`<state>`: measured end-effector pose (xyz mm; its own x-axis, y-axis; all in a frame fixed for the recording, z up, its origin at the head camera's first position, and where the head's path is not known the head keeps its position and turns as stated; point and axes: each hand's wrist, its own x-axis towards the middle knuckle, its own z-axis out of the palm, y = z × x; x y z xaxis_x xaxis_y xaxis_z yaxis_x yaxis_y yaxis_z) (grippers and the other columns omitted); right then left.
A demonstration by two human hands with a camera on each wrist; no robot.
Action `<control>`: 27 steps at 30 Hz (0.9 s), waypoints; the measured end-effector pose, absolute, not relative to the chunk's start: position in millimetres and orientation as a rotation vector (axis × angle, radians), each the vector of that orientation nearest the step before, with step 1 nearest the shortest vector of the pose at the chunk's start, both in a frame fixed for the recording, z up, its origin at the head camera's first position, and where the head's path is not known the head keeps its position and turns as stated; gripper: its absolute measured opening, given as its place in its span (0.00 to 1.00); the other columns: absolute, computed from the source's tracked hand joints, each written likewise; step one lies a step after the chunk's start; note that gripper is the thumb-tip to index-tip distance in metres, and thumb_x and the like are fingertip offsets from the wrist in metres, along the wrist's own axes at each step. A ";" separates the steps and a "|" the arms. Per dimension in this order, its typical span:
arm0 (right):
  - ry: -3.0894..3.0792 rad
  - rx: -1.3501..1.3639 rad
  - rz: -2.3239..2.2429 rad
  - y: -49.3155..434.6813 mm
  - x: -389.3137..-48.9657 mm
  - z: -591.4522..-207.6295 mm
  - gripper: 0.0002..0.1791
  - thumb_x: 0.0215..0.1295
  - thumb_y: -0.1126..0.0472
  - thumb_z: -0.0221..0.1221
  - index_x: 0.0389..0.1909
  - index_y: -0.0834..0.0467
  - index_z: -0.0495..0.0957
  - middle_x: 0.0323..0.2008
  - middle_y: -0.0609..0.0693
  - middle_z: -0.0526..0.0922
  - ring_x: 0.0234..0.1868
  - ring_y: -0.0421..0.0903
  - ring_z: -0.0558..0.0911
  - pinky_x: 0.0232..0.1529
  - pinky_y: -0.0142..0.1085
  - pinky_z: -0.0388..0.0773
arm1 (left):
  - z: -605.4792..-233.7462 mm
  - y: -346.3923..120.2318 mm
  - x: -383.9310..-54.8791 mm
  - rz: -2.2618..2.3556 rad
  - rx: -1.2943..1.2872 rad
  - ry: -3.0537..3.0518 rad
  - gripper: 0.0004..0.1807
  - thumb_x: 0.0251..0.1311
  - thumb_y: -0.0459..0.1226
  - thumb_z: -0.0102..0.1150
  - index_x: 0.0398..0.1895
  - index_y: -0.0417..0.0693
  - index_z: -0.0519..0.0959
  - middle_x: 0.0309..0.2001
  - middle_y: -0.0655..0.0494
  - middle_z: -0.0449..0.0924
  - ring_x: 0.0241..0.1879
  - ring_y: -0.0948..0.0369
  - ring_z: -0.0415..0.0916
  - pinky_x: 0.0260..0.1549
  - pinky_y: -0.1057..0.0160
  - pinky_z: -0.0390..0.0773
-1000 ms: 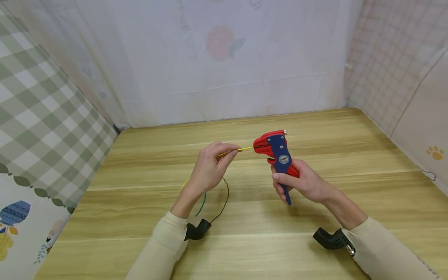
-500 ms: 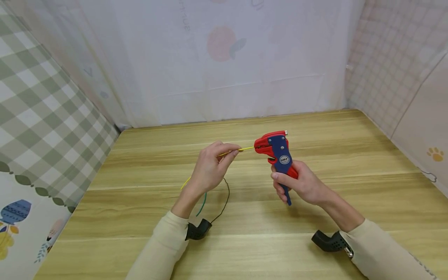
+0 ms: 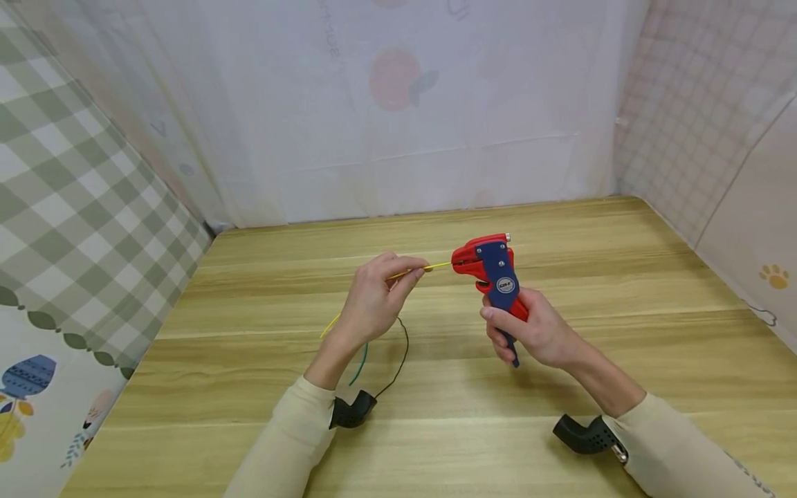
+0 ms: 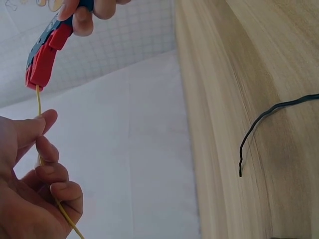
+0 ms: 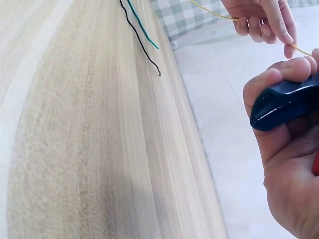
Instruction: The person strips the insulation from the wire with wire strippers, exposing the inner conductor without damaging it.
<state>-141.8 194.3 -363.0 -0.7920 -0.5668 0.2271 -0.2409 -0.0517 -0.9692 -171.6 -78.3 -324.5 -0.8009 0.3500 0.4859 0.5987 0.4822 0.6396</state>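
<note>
Between thumb and fingertips, my left hand pinches a thin yellow wire. The wire's far end enters the red jaws of a red and blue wire stripper. My right hand grips the stripper by its handles, holding it upright above the table. In the left wrist view the yellow wire runs from the stripper's red nose down through the left fingers. Its tail passes behind the left wrist. How deep the tip sits inside the jaws is hidden.
A black wire and a green wire lie on the wooden table, partly behind the left arm. Black camera mounts stick out from both sleeves. A white sheet hangs at the back, checked cloth on the left.
Hardly anything moves. The right hand and stripper shift very slightly, and the right forearm drops a little to the left. The left hand keeps its pinch on the yellow wire.
</note>
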 end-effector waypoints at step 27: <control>2.041 -0.538 -2.018 184.1 -143.3 -382.3 0.13 0.78 0.63 0.59 0.32 0.60 0.68 0.15 0.44 0.71 0.11 0.44 0.72 0.14 0.41 0.76 | -329.4 -70.9 -169.2 -1.187 -0.808 -2.461 0.10 0.75 0.34 0.61 0.49 0.45 0.90 0.29 0.55 0.79 0.26 0.62 0.67 0.28 0.67 0.68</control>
<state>-143.3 184.1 -382.3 -0.9086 -0.4059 0.0986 -0.1031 -0.0107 -0.9946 -169.2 -70.9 -329.4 -0.8002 0.3597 0.4799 0.5995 0.5030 0.6226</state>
